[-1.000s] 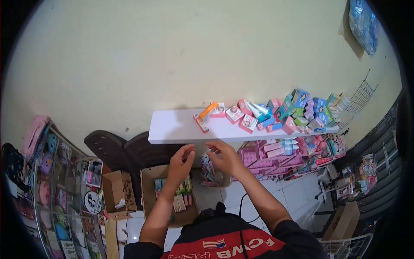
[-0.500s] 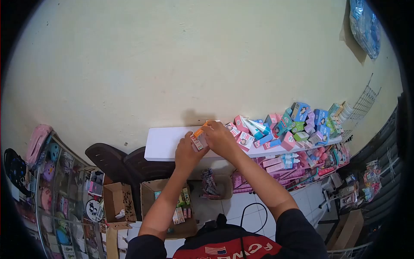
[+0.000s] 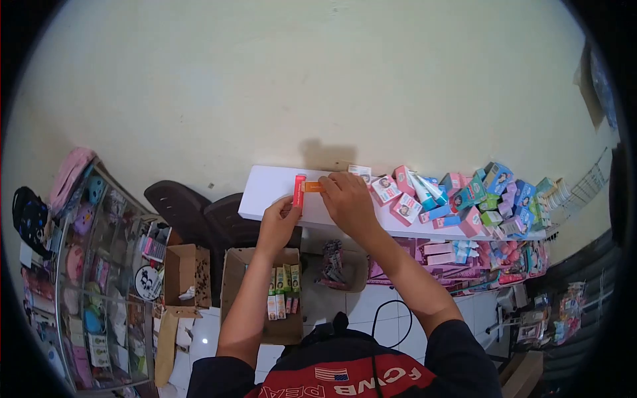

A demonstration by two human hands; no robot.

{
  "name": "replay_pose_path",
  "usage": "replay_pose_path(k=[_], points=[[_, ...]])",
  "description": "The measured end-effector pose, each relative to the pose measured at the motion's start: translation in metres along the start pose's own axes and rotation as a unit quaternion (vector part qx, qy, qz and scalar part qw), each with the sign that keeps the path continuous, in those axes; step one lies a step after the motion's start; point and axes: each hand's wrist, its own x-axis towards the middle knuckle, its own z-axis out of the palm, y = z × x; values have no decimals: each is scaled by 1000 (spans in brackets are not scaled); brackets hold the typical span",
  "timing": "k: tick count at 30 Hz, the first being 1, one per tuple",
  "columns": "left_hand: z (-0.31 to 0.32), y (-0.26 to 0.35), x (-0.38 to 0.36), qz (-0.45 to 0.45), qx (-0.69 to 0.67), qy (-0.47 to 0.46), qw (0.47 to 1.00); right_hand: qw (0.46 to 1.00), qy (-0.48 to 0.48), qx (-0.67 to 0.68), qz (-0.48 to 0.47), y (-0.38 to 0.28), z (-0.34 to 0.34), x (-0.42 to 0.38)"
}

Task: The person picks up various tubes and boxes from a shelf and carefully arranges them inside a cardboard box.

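Over the left part of the white shelf (image 3: 265, 192), my left hand (image 3: 277, 224) pinches a narrow red box (image 3: 298, 190) by its lower end, holding it lengthwise away from me. My right hand (image 3: 348, 202) grips a small orange box (image 3: 311, 187) that points left, its end meeting or nearly meeting the red box's side. Fingers cover part of each box, and the print is too small to read. Right of my right hand lie pink and white boxes (image 3: 385, 189) and white-and-teal tubes (image 3: 431, 191).
Blue, green and purple boxes (image 3: 497, 178) crowd the shelf's right end. Beneath it stand a cardboard box (image 3: 232, 292) holding small cartons and a bin (image 3: 358, 268). Dark chairs (image 3: 179, 202) and a glass display case (image 3: 106, 285) are at left; pink goods (image 3: 491, 255) hang lower right.
The boxes, bunched together in both hands before, are now held apart: the red one upright in view in my left hand, the orange one sideways in my right. The whole view has shifted slightly.
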Motion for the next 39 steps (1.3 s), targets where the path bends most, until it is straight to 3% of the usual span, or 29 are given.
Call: replay_pose_path(k=[4, 6, 10, 12, 16, 18, 20, 25, 30, 35, 37, 39], points=[[-24, -1, -33, -46, -181, -6, 982, 988, -15, 140, 61, -42, 11, -4], [-38, -7, -47, -40, -192, -5, 981, 915, -64, 329, 222, -59, 23, -6], [-63, -15, -84, -33, -200, 12, 979, 852, -124, 437, 259, -84, 54, -20], [-75, -30, -102, -39, -224, 13, 974, 780, -152, 535, 288, -96, 71, -32], [-88, -69, -144, -74, -294, 39, 952, 706, -227, 594, 311, -127, 92, -61], [-91, -93, -166, -147, -264, 55, 952, 674, -265, 614, 314, -142, 109, -85], [-95, -114, -190, -174, -252, 82, 948, 666, -294, 603, 327, -152, 132, -116], [-114, -175, -231, -225, -143, 113, 957, 581, -406, 570, 416, -168, 162, -168], [-138, -236, -243, -317, -13, 106, 942, 591, -468, 493, 434, -172, 217, -231], [-138, -307, -247, -342, -22, 152, 927, 630, -497, 430, 414, -182, 253, -267], [-131, -322, -245, -458, -161, 224, 845, 649, -494, 404, 415, -189, 267, -279], [-125, -341, -246, -487, -162, 228, 828, 641, -515, 397, 408, -192, 282, -286]])
